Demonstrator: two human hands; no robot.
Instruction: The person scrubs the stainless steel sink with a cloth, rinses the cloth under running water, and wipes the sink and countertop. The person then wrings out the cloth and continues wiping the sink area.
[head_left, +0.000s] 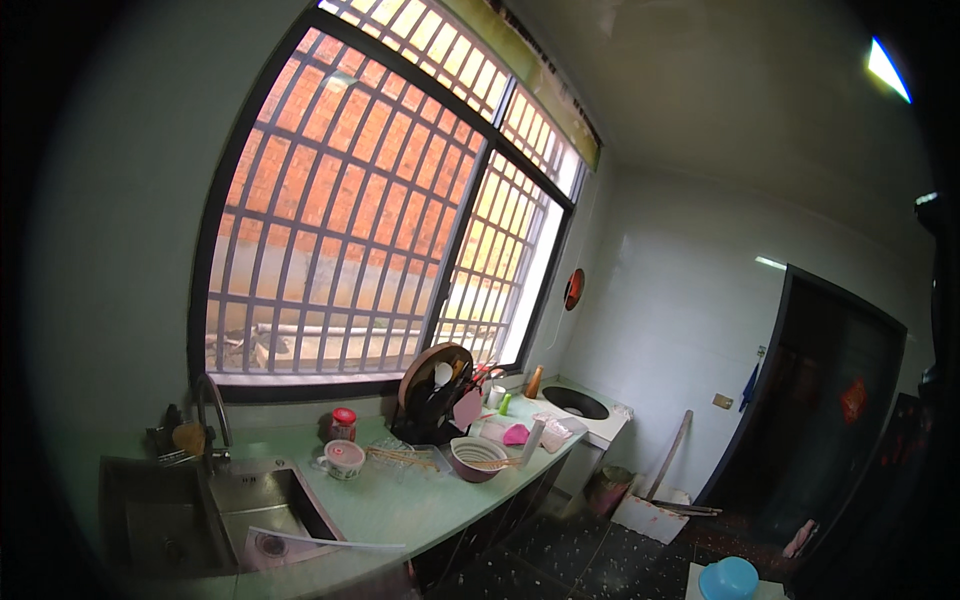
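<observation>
Neither of my hands is in view. Before me runs a pale green countertop (382, 510) with a double-bowl stainless steel sink (259, 495) and a curved faucet (217, 409) at its left. A clear sheet lies across the sink's front corner. Right of the sink are a lidded cup (345, 460) and a jar with a red lid (343, 424). Chopsticks (405, 457) rest beside a purple bowl (480, 471) holding a white ribbed basket. Behind them a round wooden cutting board (412, 382) stands in a dark rack with utensils.
A barred window (352, 202) fills the wall behind the counter. At the far end sits a built-in wok (576, 403). On the dark floor are a bucket (609, 489), a long-handled dustpan (656, 514) and a blue basin (729, 578). A dark doorway (810, 405) is at right.
</observation>
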